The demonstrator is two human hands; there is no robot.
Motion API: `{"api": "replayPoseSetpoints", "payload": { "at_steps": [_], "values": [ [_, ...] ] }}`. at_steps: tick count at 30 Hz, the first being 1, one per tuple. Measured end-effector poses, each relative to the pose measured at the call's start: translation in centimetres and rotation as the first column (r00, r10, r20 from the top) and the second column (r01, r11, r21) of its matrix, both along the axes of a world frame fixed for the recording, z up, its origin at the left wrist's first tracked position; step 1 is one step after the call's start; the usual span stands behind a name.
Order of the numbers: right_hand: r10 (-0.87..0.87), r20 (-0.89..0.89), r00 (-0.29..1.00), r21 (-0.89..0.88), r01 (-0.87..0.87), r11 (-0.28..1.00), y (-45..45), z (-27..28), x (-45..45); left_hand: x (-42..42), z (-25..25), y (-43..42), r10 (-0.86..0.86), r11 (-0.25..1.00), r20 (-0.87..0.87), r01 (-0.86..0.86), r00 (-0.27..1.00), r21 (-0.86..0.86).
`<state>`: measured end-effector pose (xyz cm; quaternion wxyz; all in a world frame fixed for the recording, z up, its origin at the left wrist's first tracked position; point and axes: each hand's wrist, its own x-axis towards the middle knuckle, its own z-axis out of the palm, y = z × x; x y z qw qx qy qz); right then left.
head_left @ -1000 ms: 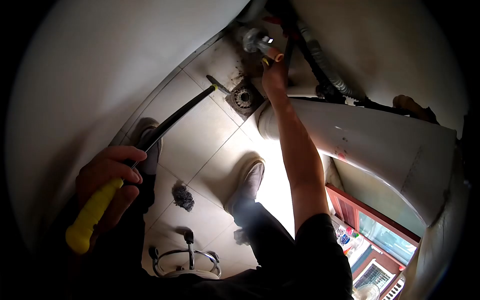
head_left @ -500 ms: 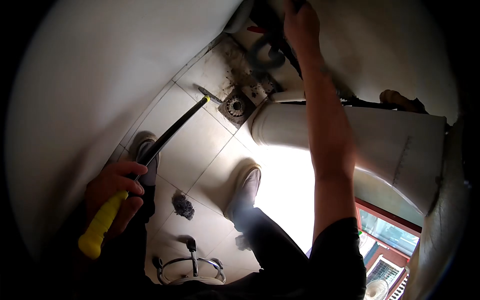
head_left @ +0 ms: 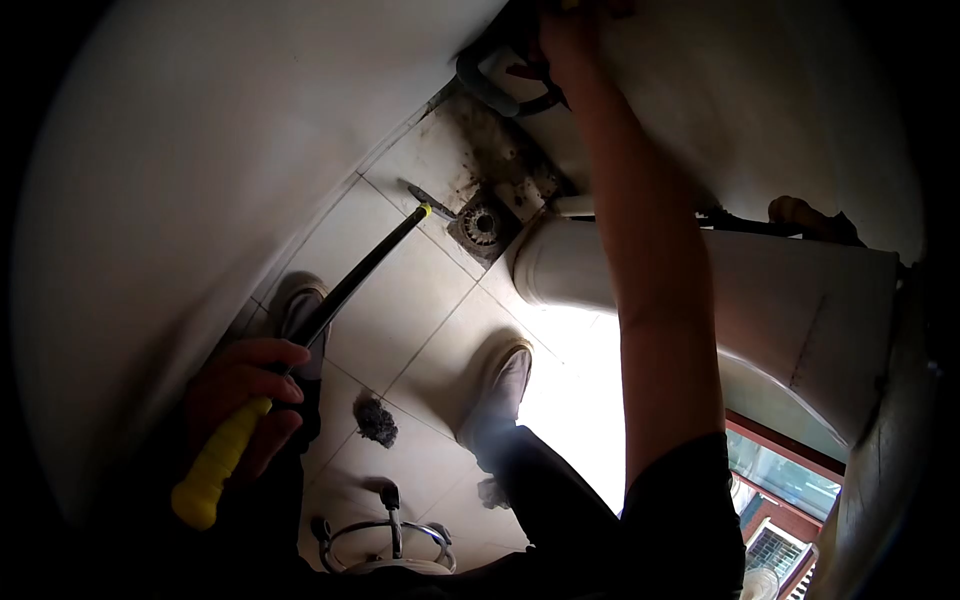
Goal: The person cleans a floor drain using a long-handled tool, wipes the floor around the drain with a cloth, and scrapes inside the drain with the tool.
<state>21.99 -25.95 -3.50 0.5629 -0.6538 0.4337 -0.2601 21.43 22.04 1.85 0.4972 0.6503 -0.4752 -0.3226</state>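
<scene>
My left hand (head_left: 245,395) is closed around the yellow grip of a long tool (head_left: 375,258). Its dark shaft runs up to a yellow collar, and a thin dark crossbar head rests at the floor beside a round drain (head_left: 482,226). Black grime covers the tiles around that drain. At the top, my right hand (head_left: 570,48) reaches into deep shadow with its fingers curled, and what they hold is hidden. Close by it hangs a bent grey hose (head_left: 485,85) with something dark red near it.
A pale curved pedestal (head_left: 565,265) lies to the right of the drain. A dark clump of hair-like debris (head_left: 375,422) sits on the tiles between my feet. A stool's wheeled base (head_left: 390,530) stands behind. A pale panel (head_left: 250,130) slopes along the left.
My right hand has moved left and up into the shadow, and the grey hose has shifted the same way. The left hand keeps hold of the tool, whose head stays by the drain.
</scene>
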Motion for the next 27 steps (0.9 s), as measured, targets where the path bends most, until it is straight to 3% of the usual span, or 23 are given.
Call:
{"api": "replayPoseSetpoints", "payload": {
  "at_steps": [6,9,11,12,13,16,17,19,21,23,27],
  "values": [
    [-0.007,-0.064,0.998,-0.093,0.001,0.996,1.3,-2.0,-0.7,0.0,0.1,0.0,-0.006,1.000,0.018,0.006,1.000,0.006],
    [-0.118,-0.209,0.971,-0.164,0.084,0.983,1.8,-3.2,-0.1,-0.1,0.0,-0.2,0.000,1.000,0.002,0.000,1.000,0.010],
    [-0.155,0.023,0.988,-0.410,0.150,0.899,1.9,-5.8,0.5,-0.3,0.1,-0.2,0.009,1.000,-0.011,-0.009,1.000,0.009],
    [-0.264,0.125,0.956,-0.566,0.287,0.772,2.1,-7.0,0.8,-0.3,0.1,-0.2,0.020,1.000,-0.010,-0.020,1.000,0.006],
    [-0.267,0.126,0.955,-0.568,0.290,0.770,2.2,-8.1,0.6,-0.3,0.2,-0.3,0.031,1.000,-0.010,-0.031,0.999,0.003],
    [-0.240,0.582,0.777,-0.086,0.352,0.932,3.3,-9.0,-0.7,-0.4,0.0,-0.3,0.034,0.999,-0.035,-0.034,0.999,-0.006],
    [-0.240,0.581,0.777,-0.087,0.353,0.932,4.7,-7.7,-1.4,-0.5,0.0,-0.3,0.033,0.999,-0.036,-0.033,0.999,-0.007],
    [-0.308,0.701,0.644,0.273,0.157,0.949,8.5,-3.5,-2.9,-0.6,0.1,-0.4,0.040,0.999,-0.062,-0.041,0.997,-0.021],
    [-0.288,0.717,0.635,0.265,0.134,0.955,9.3,-2.1,-3.6,-0.5,0.0,-0.4,0.029,0.999,-0.050,-0.030,0.998,-0.024],
    [-0.204,0.720,0.664,0.270,0.004,0.963,9.6,-0.7,-4.3,-0.3,0.0,-0.1,0.030,0.999,-0.040,-0.031,0.999,-0.021],
    [-0.051,0.597,0.801,0.151,-0.049,0.987,8.6,1.4,-5.2,-0.1,0.2,-0.1,0.022,0.999,-0.003,-0.022,1.000,-0.027]
  ]
}}
